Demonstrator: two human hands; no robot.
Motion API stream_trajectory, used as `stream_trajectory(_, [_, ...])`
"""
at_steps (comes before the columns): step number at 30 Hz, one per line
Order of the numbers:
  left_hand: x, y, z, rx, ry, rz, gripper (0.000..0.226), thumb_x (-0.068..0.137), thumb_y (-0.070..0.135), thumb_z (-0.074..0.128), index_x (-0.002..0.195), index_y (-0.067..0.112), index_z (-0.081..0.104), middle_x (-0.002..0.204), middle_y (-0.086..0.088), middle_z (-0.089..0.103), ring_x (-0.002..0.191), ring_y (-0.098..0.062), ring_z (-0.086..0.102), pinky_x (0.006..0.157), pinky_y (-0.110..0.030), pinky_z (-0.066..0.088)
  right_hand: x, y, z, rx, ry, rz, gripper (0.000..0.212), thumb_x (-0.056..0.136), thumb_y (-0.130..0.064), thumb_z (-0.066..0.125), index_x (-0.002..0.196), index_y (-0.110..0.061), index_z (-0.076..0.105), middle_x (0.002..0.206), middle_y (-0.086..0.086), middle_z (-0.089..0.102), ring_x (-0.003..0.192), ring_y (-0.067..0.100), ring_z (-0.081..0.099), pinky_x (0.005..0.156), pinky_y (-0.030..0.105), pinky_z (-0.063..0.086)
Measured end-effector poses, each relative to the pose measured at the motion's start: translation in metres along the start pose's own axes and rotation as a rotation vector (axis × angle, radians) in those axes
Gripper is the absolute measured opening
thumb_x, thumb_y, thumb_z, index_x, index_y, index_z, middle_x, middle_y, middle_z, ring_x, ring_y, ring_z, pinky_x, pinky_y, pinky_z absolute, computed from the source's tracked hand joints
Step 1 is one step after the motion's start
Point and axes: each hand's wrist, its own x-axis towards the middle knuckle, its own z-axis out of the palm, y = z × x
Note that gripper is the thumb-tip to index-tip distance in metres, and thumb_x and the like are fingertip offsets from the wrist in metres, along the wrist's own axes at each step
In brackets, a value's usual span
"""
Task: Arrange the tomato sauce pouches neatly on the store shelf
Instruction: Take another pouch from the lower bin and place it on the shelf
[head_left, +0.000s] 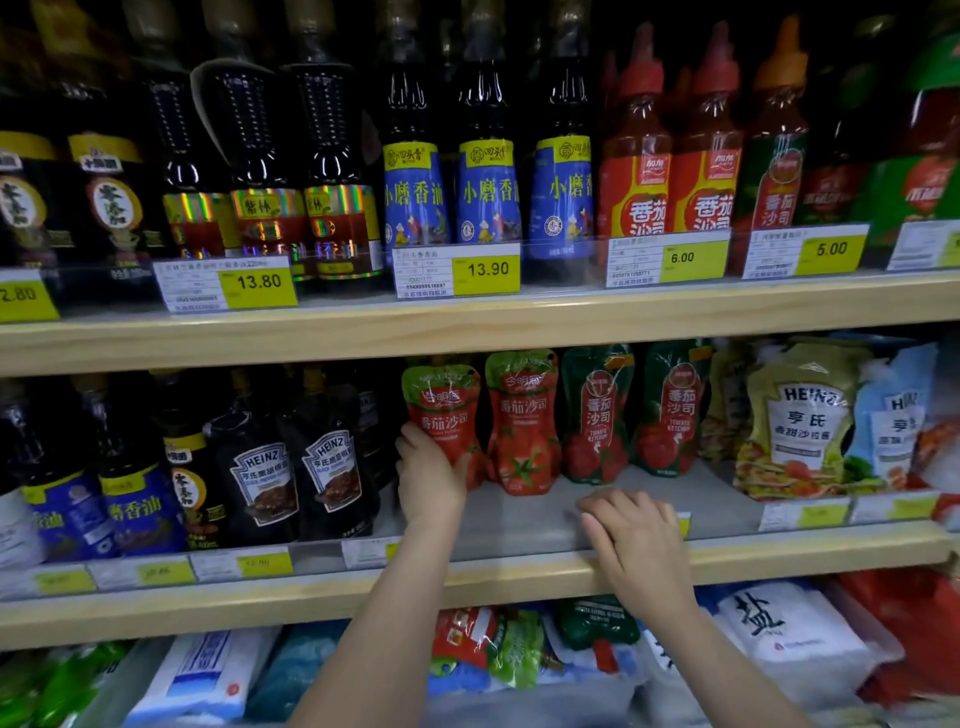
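Left hand: the left hand (428, 475) grips the lower left edge of a red tomato sauce pouch (441, 415), which stands upright on the middle shelf (519, 525).
Right hand: the right hand (631, 538) lies palm down, fingers spread, on the shelf's front edge, holding nothing.
Row: a second red pouch (523, 423) stands just right of the held one, then two green ketchup pouches (597, 415).
Neighbours: black Heinz pouches (291, 467) on the left, yellow Heinz salad dressing pouch (800, 421) on the right.
Upper shelf: blue-labelled sesame oil bottles (488, 192), red ketchup bottles (670, 166), yellow price tags (485, 270).
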Motion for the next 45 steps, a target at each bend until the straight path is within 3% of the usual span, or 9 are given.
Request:
stream_trajectory(19, [0.001,-0.002,0.000,0.037,0.002,0.010,0.075,0.084,0.030,0.065,0.136,-0.003,0.021,0.129,-0.023,0.044,0.114,-0.040,0.050,0.080,-0.048,0.049,-0.001,-0.001,-0.005,0.019,-0.022,-0.001,0.033,0.093,-0.039,0.030,0.092,-0.032,0.063,0.086,-0.015,0.063,0.075,0.013,0.054,0.066,0.027,0.022])
stream_trajectory(24, [-0.007,-0.001,-0.010,-0.016,0.001,0.005,0.102,0.077,0.039,0.072,0.145,-0.002,0.006,0.138,-0.023,0.034,0.126,-0.038,0.038,0.092,-0.047,0.043,0.002,-0.001,-0.009,-0.014,-0.070,0.004,0.032,0.093,-0.039,0.031,0.093,-0.032,0.062,0.087,-0.014,0.063,0.076,0.013,0.051,0.064,0.027,0.013])
stream_trajectory(28, [-0.048,-0.021,-0.021,-0.141,0.096,0.325,0.084,0.082,0.037,0.066,0.145,0.006,0.020,0.143,-0.017,0.033,0.133,-0.029,0.031,0.103,-0.043,0.037,-0.002,0.000,-0.013,-0.001,-0.115,-0.012,0.036,0.094,-0.042,0.028,0.107,-0.032,0.060,0.097,-0.012,0.063,0.085,0.015,0.052,0.070,0.028,0.021])
stream_trajectory(30, [-0.079,-0.045,-0.022,-0.107,0.092,0.577,0.067,0.085,0.032,0.063,0.141,0.010,0.032,0.142,-0.010,0.038,0.133,-0.022,0.033,0.108,-0.035,0.032,-0.007,0.000,-0.014,0.001,-0.137,-0.037,0.043,0.094,-0.044,0.025,0.117,-0.027,0.057,0.106,-0.007,0.062,0.096,0.019,0.055,0.086,0.031,0.028])
stream_trajectory(32, [-0.110,-0.075,-0.018,-0.061,0.058,0.795,0.056,0.083,0.026,0.065,0.133,0.013,0.042,0.135,-0.005,0.046,0.127,-0.018,0.040,0.108,-0.032,0.032,-0.017,-0.004,-0.013,0.008,-0.136,-0.046,0.048,0.093,-0.043,0.028,0.125,-0.019,0.052,0.121,-0.001,0.059,0.115,0.023,0.052,0.108,0.039,0.023])
stream_trajectory(34, [-0.136,-0.104,-0.012,-0.034,-0.018,0.892,0.048,0.082,0.026,0.061,0.126,0.015,0.047,0.127,-0.003,0.052,0.120,-0.015,0.045,0.103,-0.031,0.036,-0.032,-0.010,-0.012,0.079,-0.109,-0.014,0.046,0.094,-0.036,0.038,0.132,-0.012,0.046,0.136,0.006,0.050,0.131,0.024,0.040,0.115,0.042,0.017])
stream_trajectory(38, [-0.160,-0.161,-0.009,0.089,-0.127,0.807,0.049,0.071,0.020,0.074,0.116,0.010,0.058,0.116,-0.008,0.062,0.113,-0.017,0.049,0.097,-0.035,0.040,-0.079,-0.031,-0.004,0.267,-0.088,-0.049,0.045,0.092,-0.027,0.046,0.132,-0.007,0.046,0.141,0.010,0.043,0.135,0.021,0.032,0.113,0.041,0.025])
stream_trajectory(42, [-0.154,-0.203,-0.018,0.335,-0.237,0.562,0.070,0.058,0.023,0.084,0.121,0.006,0.060,0.125,-0.013,0.060,0.116,-0.030,0.057,0.095,-0.053,0.045,-0.123,-0.055,0.029,0.379,-0.371,-0.041,0.046,0.091,-0.028,0.051,0.133,-0.011,0.045,0.141,0.004,0.044,0.132,0.021,0.039,0.113,0.035,0.026])
stream_trajectory(45, [-0.154,-0.226,-0.012,0.480,-0.319,0.556,0.090,0.049,0.041,0.088,0.125,0.006,0.057,0.128,-0.011,0.059,0.114,-0.030,0.059,0.099,-0.051,0.040,-0.125,-0.069,0.063,0.347,-0.495,0.008,0.054,0.091,-0.031,0.053,0.139,-0.011,0.036,0.147,0.005,0.036,0.137,0.020,0.030,0.113,0.026,0.016])
